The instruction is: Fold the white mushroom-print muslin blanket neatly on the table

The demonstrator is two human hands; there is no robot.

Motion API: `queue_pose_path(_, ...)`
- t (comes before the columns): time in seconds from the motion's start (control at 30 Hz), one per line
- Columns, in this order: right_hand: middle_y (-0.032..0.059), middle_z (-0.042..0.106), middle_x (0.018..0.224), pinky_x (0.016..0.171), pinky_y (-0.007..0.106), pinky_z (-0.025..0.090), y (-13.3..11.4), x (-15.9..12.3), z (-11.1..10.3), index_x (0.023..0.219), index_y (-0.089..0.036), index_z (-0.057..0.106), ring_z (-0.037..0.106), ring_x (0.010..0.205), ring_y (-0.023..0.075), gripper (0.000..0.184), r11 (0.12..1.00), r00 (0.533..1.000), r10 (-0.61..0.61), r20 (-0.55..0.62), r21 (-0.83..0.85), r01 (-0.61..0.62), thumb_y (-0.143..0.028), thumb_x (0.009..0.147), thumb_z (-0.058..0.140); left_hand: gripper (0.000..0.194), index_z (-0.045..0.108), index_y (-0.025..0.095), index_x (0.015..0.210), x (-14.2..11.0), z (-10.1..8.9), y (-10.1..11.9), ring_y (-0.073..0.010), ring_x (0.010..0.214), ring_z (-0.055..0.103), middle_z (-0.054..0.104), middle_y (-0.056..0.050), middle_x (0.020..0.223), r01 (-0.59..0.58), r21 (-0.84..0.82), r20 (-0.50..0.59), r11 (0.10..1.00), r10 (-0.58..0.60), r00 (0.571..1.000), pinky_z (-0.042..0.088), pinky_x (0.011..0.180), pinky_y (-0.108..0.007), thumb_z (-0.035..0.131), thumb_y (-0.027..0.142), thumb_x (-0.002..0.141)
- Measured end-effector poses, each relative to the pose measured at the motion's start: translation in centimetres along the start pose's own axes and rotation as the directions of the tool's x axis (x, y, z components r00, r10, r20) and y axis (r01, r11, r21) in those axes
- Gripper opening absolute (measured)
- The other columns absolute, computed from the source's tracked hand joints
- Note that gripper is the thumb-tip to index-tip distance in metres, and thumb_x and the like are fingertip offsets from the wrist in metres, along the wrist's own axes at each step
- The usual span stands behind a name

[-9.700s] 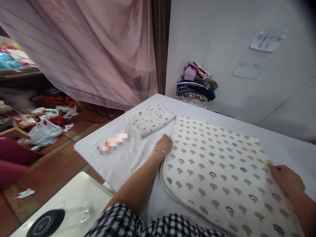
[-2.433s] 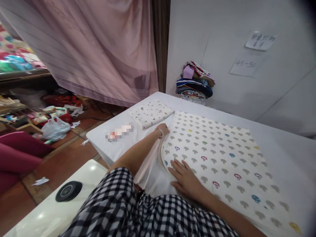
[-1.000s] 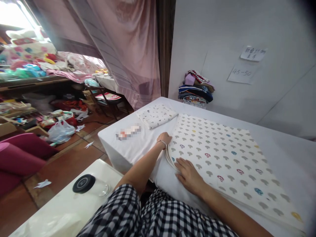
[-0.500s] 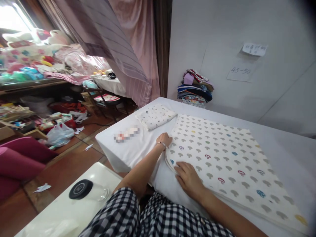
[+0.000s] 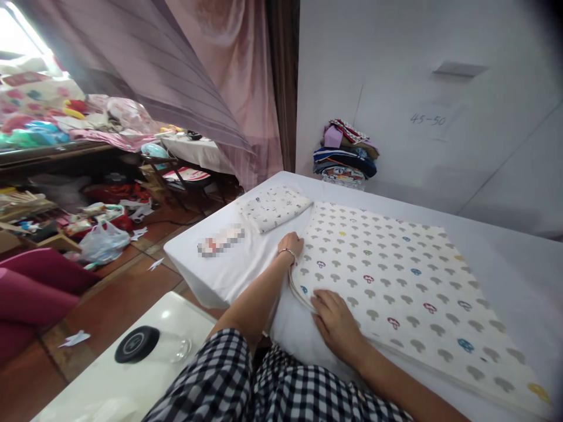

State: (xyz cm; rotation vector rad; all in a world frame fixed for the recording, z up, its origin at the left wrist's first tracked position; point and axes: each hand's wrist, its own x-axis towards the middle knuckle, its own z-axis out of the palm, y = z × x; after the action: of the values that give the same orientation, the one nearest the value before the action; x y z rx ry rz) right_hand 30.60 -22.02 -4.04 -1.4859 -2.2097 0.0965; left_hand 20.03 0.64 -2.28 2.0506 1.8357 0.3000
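A white cloth printed with grey and coloured mushrooms (image 5: 382, 275) is spread flat on the white-covered table (image 5: 497, 246), its left edge showing more than one layer. My left hand (image 5: 291, 243), with a bracelet on the wrist, is closed at that left edge; its fingertips are partly hidden. Nearer to me, my right hand (image 5: 336, 319) lies palm down with fingers outstretched over the cloth's near left corner. Beyond my left hand rests a folded white cloth with small prints (image 5: 275, 208).
A blurred-out small item (image 5: 220, 241) lies on the table's left part. At lower left, a white stand (image 5: 176, 310) bears a black-lidded clear jar (image 5: 137, 344). Folded clothes (image 5: 345, 153) are stacked by the wall. A pink curtain (image 5: 246, 88) hangs at the back left.
Both hands keep nearly the same places on the mushroom-print cloth. The view has shifted slightly, the curtain has swung, and the upper paper note on the wall has lifted.
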Motion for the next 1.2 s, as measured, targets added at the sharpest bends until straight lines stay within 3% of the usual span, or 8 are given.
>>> queue_pose_path(0.17, 0.0091, 0.054, 0.095, 0.076, 0.036, 0.041, -0.4, 0.1, -0.2, 0.102, -0.018, 0.059, 0.047, 0.089, 0.0217, 0.023, 0.995, 0.996, 0.085, 0.026, -0.045, -0.084, -0.017, 0.088, 0.041, 0.022, 0.059, 0.021, 0.091, 0.6, 0.1, -0.1, -0.0214, 0.096, 0.060, 0.065, -0.007, 0.103, 0.020, -0.003, 0.017, 1.000, -0.020, 1.000, 0.044, 0.075, -0.029, 0.047, 0.035, 0.080)
queue_pose_path(0.4, 0.0087, 0.056, 0.093, 0.074, 0.034, 0.039, -0.1, 0.5, 0.6, 0.100, -0.016, 0.059, 0.047, 0.084, 0.0205, 0.018, 0.987, 1.000, 0.010, -0.004, -0.159, -0.010, -0.019, 0.086, 0.049, 0.029, 0.060, 0.020, 0.096, 1.7, -0.3, 0.7, -0.0228, 0.097, 0.059, 0.065, -0.008, 0.105, 0.001, 0.003, 0.061, 1.000, -0.002, 0.998, 0.045, 0.076, -0.029, 0.050, 0.040, 0.078)
queue_pose_path(0.6, 0.0061, 0.057, 0.084, 0.070, 0.031, 0.037, 0.4, 0.4, 1.6, 0.096, -0.015, 0.060, 0.048, 0.077, 0.0183, 0.020, 0.966, 0.996, -0.059, -0.061, -0.256, 0.041, -0.013, 0.089, 0.042, 0.030, 0.061, 0.016, 0.101, 2.2, -0.2, 1.6, -0.0245, 0.100, 0.059, 0.064, -0.013, 0.108, -0.005, 0.011, 0.067, 1.000, 0.004, 0.998, 0.045, 0.078, -0.030, 0.046, 0.030, 0.080)
queue_pose_path(0.8, 0.0071, 0.058, 0.089, 0.073, 0.032, 0.039, 0.3, 0.4, 1.2, 0.097, -0.015, 0.060, 0.050, 0.081, 0.0198, 0.019, 0.963, 0.997, -0.068, -0.021, -0.264, 0.060, -0.015, 0.088, 0.043, 0.029, 0.063, 0.016, 0.099, 2.2, -0.7, 1.5, -0.0248, 0.098, 0.060, 0.064, -0.014, 0.107, 0.004, -0.014, 0.100, 1.000, -0.003, 0.995, 0.046, 0.076, -0.031, 0.048, 0.032, 0.080)
queue_pose_path(0.93, 0.0081, 0.057, 0.090, 0.074, 0.033, 0.040, -0.1, 0.8, 0.5, 0.106, -0.016, 0.057, 0.050, 0.082, 0.0201, 0.023, 0.972, 0.999, -0.015, 0.034, -0.232, 0.022, -0.025, 0.089, 0.046, 0.027, 0.064, 0.017, 0.092, 1.1, -1.6, 1.0, -0.0221, 0.089, 0.062, 0.066, -0.011, 0.099, -0.014, -0.061, 0.143, 0.998, 0.023, 0.989, 0.047, 0.070, -0.027, 0.054, 0.037, 0.077)
queue_pose_path(1.07, 0.0090, 0.058, 0.093, 0.077, 0.033, 0.041, -0.3, 1.0, 0.2, 0.113, -0.016, 0.055, 0.051, 0.085, 0.0209, 0.027, 0.977, 0.998, 0.009, 0.064, -0.215, 0.005, -0.023, 0.088, 0.046, 0.027, 0.063, 0.018, 0.090, -1.3, -2.5, -0.8, -0.0186, 0.078, 0.062, 0.067, -0.008, 0.095, -0.004, -0.140, 0.129, 0.990, 0.023, 0.991, 0.048, 0.060, -0.025, 0.054, 0.040, 0.077)
queue_pose_path(1.2, 0.0087, 0.058, 0.095, 0.079, 0.032, 0.040, -0.4, 1.0, -0.3, 0.113, -0.016, 0.055, 0.051, 0.088, 0.0207, 0.028, 0.987, 0.996, 0.029, 0.079, -0.160, -0.016, -0.025, 0.089, 0.044, 0.026, 0.063, 0.017, 0.085, -4.9, -2.8, -3.5, -0.0154, 0.060, 0.059, 0.066, -0.005, 0.070, 0.059, -0.217, 0.154, 0.974, -0.026, 0.988, 0.046, 0.051, -0.024, 0.052, 0.039, 0.079)
